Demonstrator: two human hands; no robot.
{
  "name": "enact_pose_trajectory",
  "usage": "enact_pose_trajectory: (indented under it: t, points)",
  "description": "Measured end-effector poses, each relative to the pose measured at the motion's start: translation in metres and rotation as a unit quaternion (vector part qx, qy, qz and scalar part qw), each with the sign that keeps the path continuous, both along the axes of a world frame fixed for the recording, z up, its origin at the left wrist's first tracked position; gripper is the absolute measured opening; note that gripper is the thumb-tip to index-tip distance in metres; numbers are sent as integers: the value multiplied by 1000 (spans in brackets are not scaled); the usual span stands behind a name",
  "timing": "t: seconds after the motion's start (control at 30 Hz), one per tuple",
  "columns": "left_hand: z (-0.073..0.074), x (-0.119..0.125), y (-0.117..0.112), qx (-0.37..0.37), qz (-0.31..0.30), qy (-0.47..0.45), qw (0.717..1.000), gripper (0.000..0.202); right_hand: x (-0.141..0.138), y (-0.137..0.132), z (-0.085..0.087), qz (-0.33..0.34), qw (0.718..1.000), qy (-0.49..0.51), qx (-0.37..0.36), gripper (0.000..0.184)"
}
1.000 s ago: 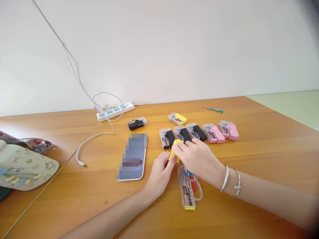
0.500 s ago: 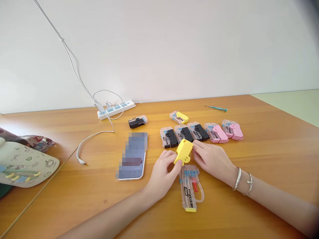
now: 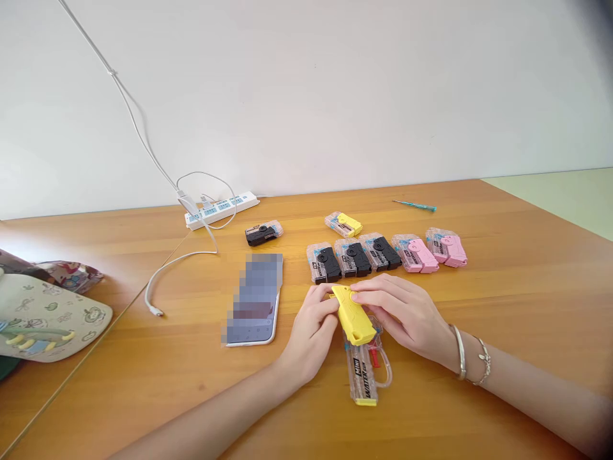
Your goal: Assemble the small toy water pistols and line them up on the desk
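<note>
Both my hands hold a yellow plastic toy gun body (image 3: 353,315) a little above the wooden table, my left hand (image 3: 312,331) on its near-left side and my right hand (image 3: 400,311) with its fingers across the top. Just below it lies a clear plastic mini water gun (image 3: 363,377) with a red trigger, its upper end partly hidden by the yellow piece. A row of packaged black toy guns (image 3: 353,259) and pink ones (image 3: 428,253) stands just beyond my hands, apart from them.
A yellow packaged gun (image 3: 343,224) and a black one (image 3: 263,233) lie farther back. A pixelated phone (image 3: 253,299) lies left of my hands, with a white cable (image 3: 182,268) and power strip (image 3: 220,211) behind. A small screwdriver (image 3: 414,205) lies at the back. A patterned cap (image 3: 43,317) sits far left.
The yellow piece has turned and now lies lengthwise, lower, above the clear gun. My right hand has moved over its top, and my left hand has shifted slightly left.
</note>
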State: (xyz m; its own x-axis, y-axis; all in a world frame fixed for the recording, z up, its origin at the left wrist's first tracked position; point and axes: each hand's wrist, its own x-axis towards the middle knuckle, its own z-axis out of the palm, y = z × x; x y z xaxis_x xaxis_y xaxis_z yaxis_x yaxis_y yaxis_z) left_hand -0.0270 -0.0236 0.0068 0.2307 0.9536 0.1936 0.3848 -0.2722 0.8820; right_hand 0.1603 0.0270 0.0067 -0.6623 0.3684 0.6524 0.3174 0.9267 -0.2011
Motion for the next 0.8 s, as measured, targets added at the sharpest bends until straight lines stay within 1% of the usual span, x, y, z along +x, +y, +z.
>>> enact_pose_trajectory:
  t: [0.17,0.3,0.4,0.47,0.6,0.7,0.8]
  points:
    - [2,-1,-2,-9,-14,-30,999,32,-2,-2,1,1,999,5,33,18]
    - [0,0,-1,-26,-13,-32,999,29,-5,-4,3,-15,998,-8,58,14]
    - [-4,0,0,-33,-10,-41,999,29,-8,-9,8,-53,995,-46,72,13]
    - [-6,0,1,-30,-6,-41,999,31,-11,-13,12,-90,989,-85,79,12]
    - [-8,1,2,-24,-1,-25,999,31,-17,-21,17,-168,968,-161,96,9]
    - [-6,2,2,-28,8,-17,999,32,-22,-26,15,-192,953,-189,139,13]
    - [-5,3,2,-31,11,-14,999,33,-27,-28,13,-201,944,-186,185,16]
